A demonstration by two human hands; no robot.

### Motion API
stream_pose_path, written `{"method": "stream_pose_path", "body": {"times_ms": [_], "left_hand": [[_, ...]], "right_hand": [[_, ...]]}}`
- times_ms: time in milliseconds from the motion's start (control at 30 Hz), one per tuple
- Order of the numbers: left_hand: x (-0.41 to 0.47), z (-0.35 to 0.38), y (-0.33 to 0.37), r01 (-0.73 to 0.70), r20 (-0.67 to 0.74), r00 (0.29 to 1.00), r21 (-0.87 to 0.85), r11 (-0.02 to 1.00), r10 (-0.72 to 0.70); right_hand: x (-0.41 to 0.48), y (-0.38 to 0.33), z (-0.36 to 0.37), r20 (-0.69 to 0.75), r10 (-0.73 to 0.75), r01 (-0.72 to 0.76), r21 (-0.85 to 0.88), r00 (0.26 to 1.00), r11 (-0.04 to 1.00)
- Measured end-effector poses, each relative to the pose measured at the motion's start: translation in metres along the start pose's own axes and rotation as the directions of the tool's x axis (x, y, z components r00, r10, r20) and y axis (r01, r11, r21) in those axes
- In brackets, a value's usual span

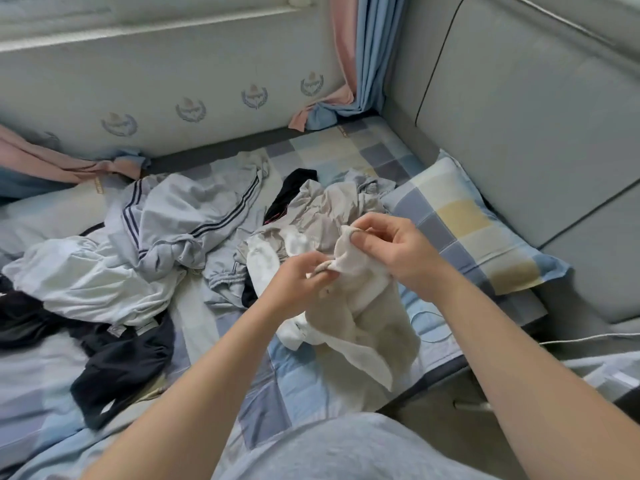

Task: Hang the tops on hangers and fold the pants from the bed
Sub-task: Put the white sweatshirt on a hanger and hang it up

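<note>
A cream-and-white garment (367,327) hangs bunched above the bed's near edge, held up by both hands. My left hand (301,282) pinches its grey-trimmed edge from the left. My right hand (391,251) pinches the same edge from the right, thumb over the cloth. Behind them lies a crumpled beige garment (322,209). A light grey top with dark stripes (183,216) is spread at centre left, a white garment (90,282) beside it, and dark clothes (117,362) lie at the left front. No hanger is in view.
The bed (329,150) has a blue, yellow and grey checked sheet. A matching pillow (464,223) leans at the right against a grey padded headboard (530,116). Pink-and-blue curtains (360,53) hang in the corner. A white cable (588,339) runs along the right edge.
</note>
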State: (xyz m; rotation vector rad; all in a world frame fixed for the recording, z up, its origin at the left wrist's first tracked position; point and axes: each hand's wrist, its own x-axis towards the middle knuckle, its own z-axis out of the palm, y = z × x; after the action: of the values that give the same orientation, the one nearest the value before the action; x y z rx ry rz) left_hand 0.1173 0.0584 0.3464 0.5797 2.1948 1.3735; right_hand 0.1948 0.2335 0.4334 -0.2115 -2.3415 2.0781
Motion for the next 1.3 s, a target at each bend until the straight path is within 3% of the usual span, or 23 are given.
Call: {"method": "stream_pose_path", "body": {"times_ms": [200, 300, 367, 600, 733, 867, 1000, 1133, 1300], "left_hand": [[-0.047, -0.041, -0.008, 0.03, -0.163, 0.986, -0.036, 0.999, -0.035], [-0.072, -0.07, -0.009, 0.012, -0.32, 0.946, -0.123, 0.992, -0.051], [-0.086, -0.086, -0.008, -0.003, -0.41, 0.912, -0.048, 0.999, -0.017], [-0.131, -0.089, 0.002, -0.141, -0.266, 0.955, -0.029, 0.99, 0.128], [-0.142, -0.104, 0.01, -0.197, -0.478, 0.862, -0.009, 0.98, 0.169], [-0.15, -0.119, 0.04, -0.267, -0.567, 0.792, 0.009, 0.964, 0.225], [-0.158, -0.12, 0.073, -0.402, -0.568, 0.756, -0.011, 0.916, 0.325], [-0.16, -0.124, 0.093, -0.446, -0.62, 0.715, -0.048, 0.894, 0.324], [-0.161, -0.137, 0.097, -0.484, -0.732, 0.609, -0.039, 0.874, 0.305]], "right_hand": [[-0.014, -0.009, 0.027, -0.06, -0.056, 0.053, -0.044, 0.997, 0.998], [-0.019, -0.017, 0.038, -0.044, -0.079, 0.077, -0.041, 0.996, 0.996], [-0.021, -0.029, 0.048, -0.005, -0.1, 0.099, -0.033, 0.995, 0.994], [-0.017, -0.074, 0.106, 0.223, -0.23, 0.26, -0.116, 0.947, 0.959], [-0.014, -0.083, 0.114, 0.26, -0.277, 0.309, -0.092, 0.925, 0.947], [-0.015, -0.072, 0.11, 0.345, -0.21, 0.314, -0.28, 0.915, 0.907], [-0.004, -0.032, 0.101, 0.145, -0.18, 0.229, -0.496, 0.973, 0.838], [-0.001, 0.02, 0.095, -0.098, -0.106, 0.023, -0.62, 0.99, 0.784], [-0.007, 0.07, 0.081, -0.21, 0.044, -0.174, -0.659, 0.977, 0.732]]}}
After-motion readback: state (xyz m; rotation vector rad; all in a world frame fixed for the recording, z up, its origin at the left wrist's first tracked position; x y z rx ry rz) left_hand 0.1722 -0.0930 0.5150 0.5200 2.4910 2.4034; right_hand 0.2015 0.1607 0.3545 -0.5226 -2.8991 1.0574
